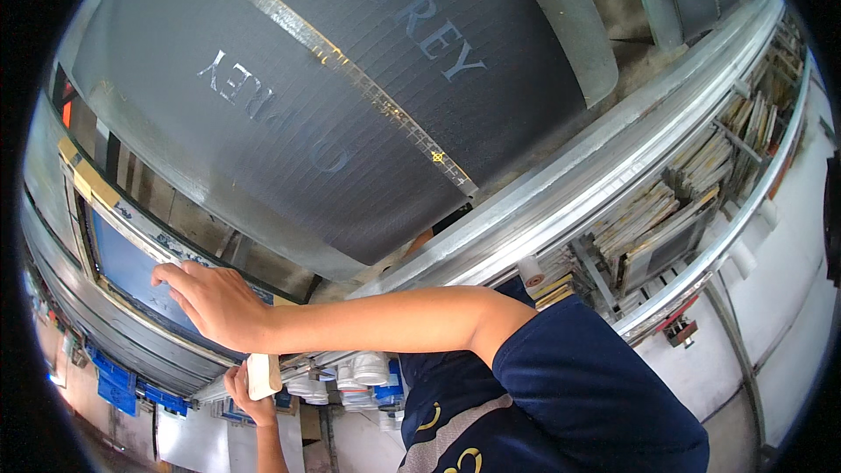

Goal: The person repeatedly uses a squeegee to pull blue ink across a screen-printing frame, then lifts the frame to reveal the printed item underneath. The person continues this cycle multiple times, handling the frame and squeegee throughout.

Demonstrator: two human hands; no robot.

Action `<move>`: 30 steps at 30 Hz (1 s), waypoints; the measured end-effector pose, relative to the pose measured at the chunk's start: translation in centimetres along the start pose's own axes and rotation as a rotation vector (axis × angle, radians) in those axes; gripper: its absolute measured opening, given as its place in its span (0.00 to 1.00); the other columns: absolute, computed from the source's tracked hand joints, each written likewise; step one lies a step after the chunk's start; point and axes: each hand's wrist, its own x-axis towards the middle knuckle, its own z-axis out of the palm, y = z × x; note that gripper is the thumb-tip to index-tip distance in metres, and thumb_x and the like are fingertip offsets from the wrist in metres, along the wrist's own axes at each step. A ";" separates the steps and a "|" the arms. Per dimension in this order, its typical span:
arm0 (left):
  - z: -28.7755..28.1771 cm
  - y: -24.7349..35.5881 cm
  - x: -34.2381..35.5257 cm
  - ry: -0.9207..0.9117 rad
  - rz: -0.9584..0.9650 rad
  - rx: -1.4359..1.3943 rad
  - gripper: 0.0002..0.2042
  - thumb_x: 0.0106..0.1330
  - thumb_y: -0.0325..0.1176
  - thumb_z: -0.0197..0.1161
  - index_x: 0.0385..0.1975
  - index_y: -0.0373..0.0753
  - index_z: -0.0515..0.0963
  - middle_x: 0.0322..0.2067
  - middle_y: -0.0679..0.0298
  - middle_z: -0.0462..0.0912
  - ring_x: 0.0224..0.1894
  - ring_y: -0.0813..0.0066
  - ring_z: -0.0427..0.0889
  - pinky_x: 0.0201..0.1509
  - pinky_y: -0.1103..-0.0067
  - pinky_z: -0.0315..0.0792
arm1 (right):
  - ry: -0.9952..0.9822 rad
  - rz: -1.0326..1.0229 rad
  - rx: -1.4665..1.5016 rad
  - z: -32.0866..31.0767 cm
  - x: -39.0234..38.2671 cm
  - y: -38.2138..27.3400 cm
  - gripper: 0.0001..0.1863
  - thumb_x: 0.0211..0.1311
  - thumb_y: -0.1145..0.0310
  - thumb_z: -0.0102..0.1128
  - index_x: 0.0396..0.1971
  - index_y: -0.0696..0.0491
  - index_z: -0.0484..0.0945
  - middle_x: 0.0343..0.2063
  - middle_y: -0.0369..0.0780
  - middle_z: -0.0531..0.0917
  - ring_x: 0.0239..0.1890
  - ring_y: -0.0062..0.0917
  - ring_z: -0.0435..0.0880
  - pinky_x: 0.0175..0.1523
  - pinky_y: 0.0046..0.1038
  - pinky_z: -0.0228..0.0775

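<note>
My right hand (pixel 213 302) lies flat, fingers spread, on the blue mesh of a framed printing screen (pixel 123 267) at the left. It holds nothing. My right forearm reaches across to it from the navy sleeve at the lower right. Just below, my left hand (pixel 245 390) comes up from the bottom edge and is closed around a pale white block (pixel 262 376). Above both hands stretches a large dark grey fabric panel (pixel 289 114) with pale lettering, crossed diagonally by a thin glinting strip (pixel 350 70).
A long metal rail (pixel 596 162) runs diagonally beside the fabric. Racks of stacked flat frames and boards (pixel 692 184) fill the right side, against a white wall (pixel 788 236). White tubs (pixel 361 372) stand below the rail, and blue crates (pixel 114 385) sit at the lower left.
</note>
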 end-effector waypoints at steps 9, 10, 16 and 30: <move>0.6 -0.2 -0.5 0.021 -0.016 0.003 0.25 0.47 0.24 0.61 0.50 0.32 0.80 0.45 0.49 0.76 0.53 0.47 0.74 0.61 0.59 0.67 | -0.008 0.035 0.017 0.3 0.1 0.5 0.11 0.71 0.74 0.54 0.50 0.50 0.73 0.30 0.45 0.79 0.30 0.43 0.82 0.37 0.44 0.71; 0.7 -0.1 -0.4 0.026 -0.009 0.012 0.24 0.48 0.24 0.62 0.50 0.32 0.80 0.45 0.50 0.76 0.52 0.47 0.75 0.61 0.59 0.67 | -0.008 0.036 0.019 0.3 0.1 0.5 0.11 0.71 0.75 0.54 0.50 0.50 0.73 0.30 0.45 0.79 0.30 0.43 0.82 0.37 0.44 0.72; 0.5 0.6 0.0 0.020 0.023 0.008 0.20 0.54 0.25 0.64 0.50 0.32 0.80 0.43 0.50 0.76 0.50 0.48 0.75 0.58 0.59 0.68 | 0.004 0.036 0.045 0.3 0.1 0.5 0.11 0.71 0.75 0.55 0.50 0.49 0.73 0.30 0.44 0.79 0.30 0.43 0.82 0.36 0.44 0.72; 1.1 1.6 0.0 0.056 -0.023 -0.001 0.19 0.55 0.27 0.66 0.48 0.35 0.81 0.42 0.51 0.76 0.48 0.49 0.76 0.55 0.61 0.70 | -0.335 -0.079 -0.619 -6.3 4.3 -5.9 0.23 0.66 0.69 0.57 0.58 0.65 0.74 0.36 0.44 0.81 0.43 0.35 0.83 0.45 0.36 0.78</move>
